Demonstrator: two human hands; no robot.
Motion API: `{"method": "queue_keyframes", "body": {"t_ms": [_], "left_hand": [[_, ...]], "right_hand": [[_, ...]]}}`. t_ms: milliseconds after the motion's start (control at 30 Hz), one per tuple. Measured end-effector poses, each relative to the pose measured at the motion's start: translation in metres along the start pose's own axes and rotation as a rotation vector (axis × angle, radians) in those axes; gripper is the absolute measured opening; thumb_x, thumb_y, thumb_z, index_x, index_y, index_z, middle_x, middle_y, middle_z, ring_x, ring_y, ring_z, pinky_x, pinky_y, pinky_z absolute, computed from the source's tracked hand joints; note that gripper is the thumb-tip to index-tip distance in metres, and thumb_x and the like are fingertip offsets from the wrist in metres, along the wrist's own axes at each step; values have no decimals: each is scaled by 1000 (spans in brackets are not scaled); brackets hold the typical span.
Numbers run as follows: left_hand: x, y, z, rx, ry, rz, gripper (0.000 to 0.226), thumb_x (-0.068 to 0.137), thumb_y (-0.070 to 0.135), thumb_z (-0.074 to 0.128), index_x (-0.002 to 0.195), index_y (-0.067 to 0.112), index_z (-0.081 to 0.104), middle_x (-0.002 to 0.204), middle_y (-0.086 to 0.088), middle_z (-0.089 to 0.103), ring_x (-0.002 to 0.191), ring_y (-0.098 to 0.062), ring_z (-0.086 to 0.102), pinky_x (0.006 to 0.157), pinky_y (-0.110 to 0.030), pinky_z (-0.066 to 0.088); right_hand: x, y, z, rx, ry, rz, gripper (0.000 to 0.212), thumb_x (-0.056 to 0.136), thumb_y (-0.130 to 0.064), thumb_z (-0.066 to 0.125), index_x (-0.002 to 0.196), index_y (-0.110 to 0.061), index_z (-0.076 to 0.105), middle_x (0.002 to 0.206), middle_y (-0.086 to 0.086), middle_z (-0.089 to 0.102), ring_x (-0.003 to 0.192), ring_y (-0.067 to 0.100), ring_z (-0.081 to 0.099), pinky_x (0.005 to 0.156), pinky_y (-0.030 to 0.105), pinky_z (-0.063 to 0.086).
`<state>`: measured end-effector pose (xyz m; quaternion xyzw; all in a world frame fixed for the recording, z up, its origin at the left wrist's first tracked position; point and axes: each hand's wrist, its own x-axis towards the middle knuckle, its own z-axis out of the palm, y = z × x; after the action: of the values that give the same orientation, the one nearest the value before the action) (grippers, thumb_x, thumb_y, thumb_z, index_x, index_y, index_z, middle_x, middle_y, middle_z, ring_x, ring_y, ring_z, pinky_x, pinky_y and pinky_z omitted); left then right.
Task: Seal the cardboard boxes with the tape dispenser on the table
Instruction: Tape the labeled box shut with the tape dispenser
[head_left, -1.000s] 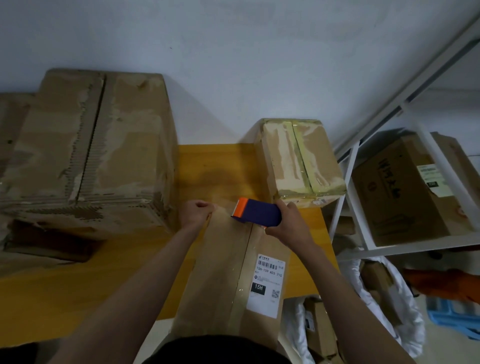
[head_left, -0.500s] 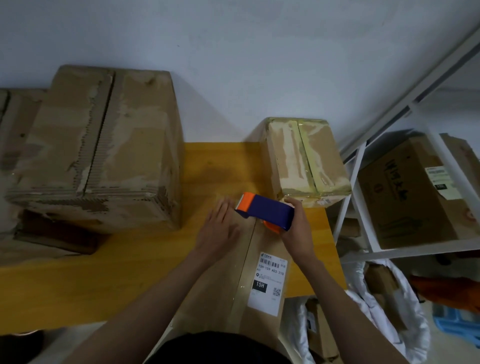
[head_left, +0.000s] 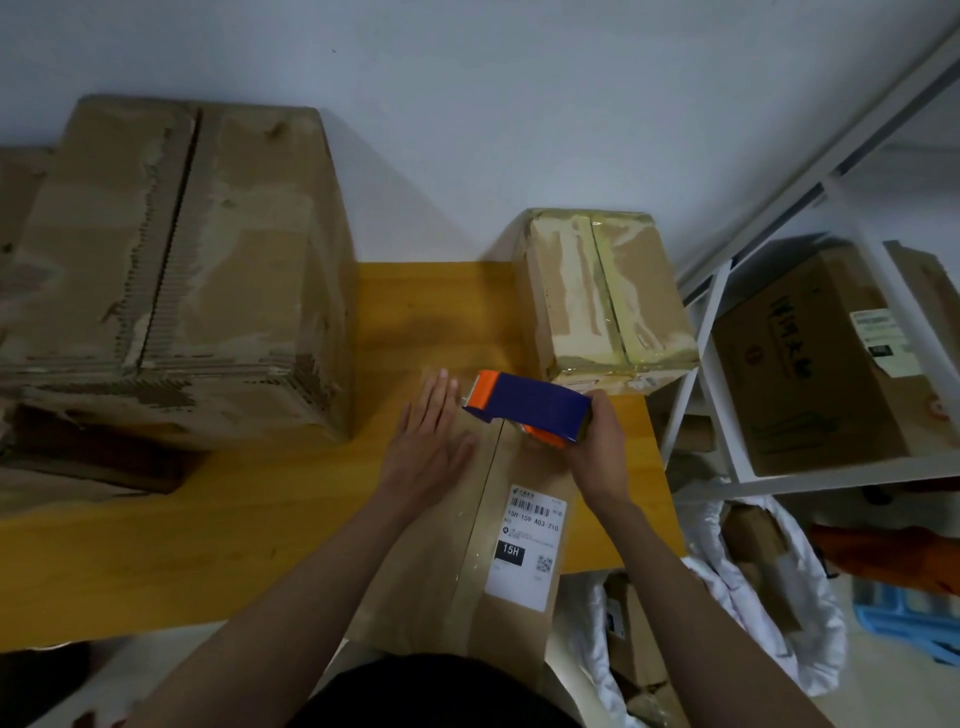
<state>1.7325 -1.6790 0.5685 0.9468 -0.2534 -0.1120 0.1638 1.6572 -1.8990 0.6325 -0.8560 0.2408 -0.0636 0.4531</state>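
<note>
- Your left hand (head_left: 434, 447) lies flat, fingers spread, on the labelled cardboard box (head_left: 415, 571).
- Your right hand (head_left: 597, 447) grips one tape dispenser (head_left: 527, 405).
- Three boxes sit on the table (head_left: 208, 545).

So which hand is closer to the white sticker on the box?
The right hand. It holds the tape dispenser just beyond the white label, on the label's side of the box. The left hand lies flat across the seam, farther away.

Both bare forearms are extended forward, hands apart.

The left hand (head_left: 431, 447) is laid flat, palm down, fingers straight and together. The right hand (head_left: 597, 452) is curled closed around the blue-and-orange plastic tape dispenser (head_left: 527, 405), wrist slightly bent.
</note>
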Motion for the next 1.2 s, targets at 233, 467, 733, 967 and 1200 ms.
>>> {"method": "queue_keyframes", "body": {"t_ms": [233, 467, 733, 967, 1200], "left_hand": [[2, 0, 4, 33, -6, 6, 78, 99, 62, 12, 160, 18, -8, 168, 0, -16, 154, -14, -16, 125, -48, 16], [2, 3, 4, 56, -21, 38, 77, 101, 61, 21, 160, 19, -7, 167, 3, -18, 153, -12, -17, 123, -51, 18], [-2, 12, 4, 37, -37, 69, 76, 102, 60, 22, 160, 21, -7, 167, 5, -19, 152, -10, -19, 124, -52, 14], [-4, 17, 2, 32, -62, 89, 76, 101, 60, 21, 160, 22, -7, 167, 6, -20, 152, -10, -19, 124, -53, 13], [-3, 16, 2, 27, -67, 78, 75, 101, 60, 21, 161, 22, -6, 167, 5, -19, 152, -11, -20, 124, -52, 10]], "right_hand": [[-9, 7, -25, -93, 1, -48, 39, 82, -20, 83, 103, -23, 50, 100, -4, 59, 90, 9, 59, 66, 22, 44], [-13, 12, -34, -154, 17, -71, 32, 87, -11, 76, 104, -17, 50, 100, -2, 57, 87, 11, 55, 64, 20, 41], [-25, 25, -42, -108, 15, -30, 40, 83, -17, 83, 102, -22, 49, 100, -3, 59, 88, 9, 58, 64, 24, 46], [-29, 28, -43, -38, 45, -27, 37, 83, -13, 80, 105, -19, 50, 102, -1, 58, 91, 6, 57, 68, 24, 47], [-26, 44, -73, -7, 168, 59, 44, 78, 2, 82, 100, -17, 49, 97, 7, 61, 87, 21, 63, 65, 22, 54]]}}
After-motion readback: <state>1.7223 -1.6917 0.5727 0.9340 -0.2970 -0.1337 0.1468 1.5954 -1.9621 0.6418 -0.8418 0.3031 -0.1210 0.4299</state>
